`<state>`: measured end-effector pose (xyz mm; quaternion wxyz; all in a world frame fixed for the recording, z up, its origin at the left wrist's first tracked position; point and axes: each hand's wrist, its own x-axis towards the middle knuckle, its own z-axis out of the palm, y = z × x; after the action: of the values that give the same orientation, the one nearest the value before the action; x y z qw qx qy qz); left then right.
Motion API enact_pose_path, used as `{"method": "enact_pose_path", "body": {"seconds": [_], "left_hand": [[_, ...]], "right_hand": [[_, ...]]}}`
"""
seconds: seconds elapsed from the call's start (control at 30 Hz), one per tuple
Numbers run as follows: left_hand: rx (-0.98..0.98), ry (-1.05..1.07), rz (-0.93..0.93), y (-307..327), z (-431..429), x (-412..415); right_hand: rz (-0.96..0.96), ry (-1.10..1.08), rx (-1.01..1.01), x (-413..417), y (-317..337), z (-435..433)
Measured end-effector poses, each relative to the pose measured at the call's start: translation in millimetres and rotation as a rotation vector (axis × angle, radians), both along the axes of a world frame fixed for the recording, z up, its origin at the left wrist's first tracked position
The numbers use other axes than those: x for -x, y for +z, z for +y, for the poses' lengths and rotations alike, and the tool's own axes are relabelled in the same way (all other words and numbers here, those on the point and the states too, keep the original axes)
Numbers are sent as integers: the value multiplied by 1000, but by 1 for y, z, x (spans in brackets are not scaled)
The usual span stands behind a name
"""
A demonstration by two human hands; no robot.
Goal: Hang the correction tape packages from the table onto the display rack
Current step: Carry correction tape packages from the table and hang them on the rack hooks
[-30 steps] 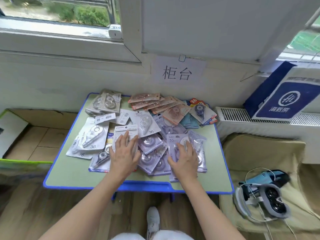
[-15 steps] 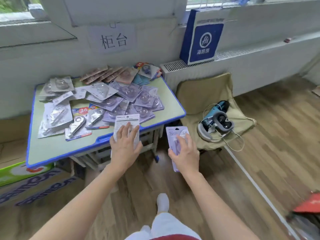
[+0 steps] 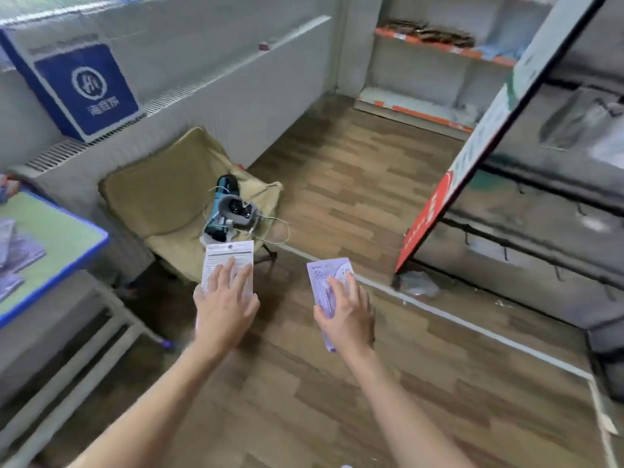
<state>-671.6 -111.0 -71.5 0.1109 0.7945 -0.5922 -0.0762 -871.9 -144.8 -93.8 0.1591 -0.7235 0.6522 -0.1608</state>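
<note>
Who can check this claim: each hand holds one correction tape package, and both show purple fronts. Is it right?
Only the purple package in the right hand does; the head view shows the white package in the left hand turned to its printed back.

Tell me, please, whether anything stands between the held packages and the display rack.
Nothing visible blocks the way. The left hand holds a white package and the right hand a purple package over bare floor, which runs to the display rack. Only a slanted sign board edges its near end.
</note>
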Motion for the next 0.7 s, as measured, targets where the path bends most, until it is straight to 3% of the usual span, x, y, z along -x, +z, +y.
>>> {"method": "enact_pose_path", "body": {"seconds": [0.3,0.7], "left_hand": [[25,-303,74,-3,-83,236],[73,-641,122,4,-190,444]], "right_hand": [[-7,-267,-7,238,4,-31],[-108,-587,101,426,14,-75]]}}
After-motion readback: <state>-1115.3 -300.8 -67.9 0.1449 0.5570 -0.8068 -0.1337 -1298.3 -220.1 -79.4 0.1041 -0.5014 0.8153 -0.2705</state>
